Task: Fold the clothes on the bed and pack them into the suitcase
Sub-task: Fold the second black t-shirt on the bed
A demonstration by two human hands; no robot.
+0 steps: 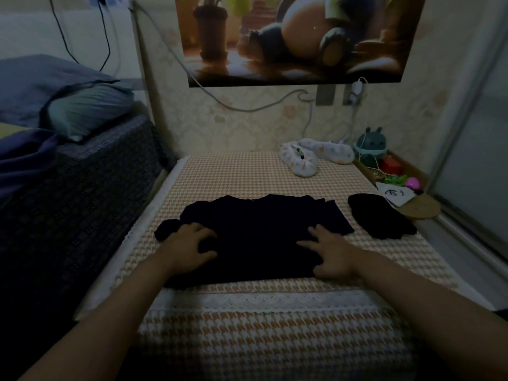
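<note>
No text can be read; the black marks on the white card (395,198) are too blurred.

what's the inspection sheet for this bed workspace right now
surface: houndstooth bed cover, lace-edged.
job's things: black garment spread flat at the centre; second black garment bunched to its right, apart; suitcase nothing seen.
clutter: patterned slippers and plush toy at the far end; cork mat at the right edge.
grips: left hand and right hand both rest on the black garment.
cables: white cable sags toward a socket; black cables hang far left.
surroundings: panda poster above; pillow on the neighbouring bed.
</note>
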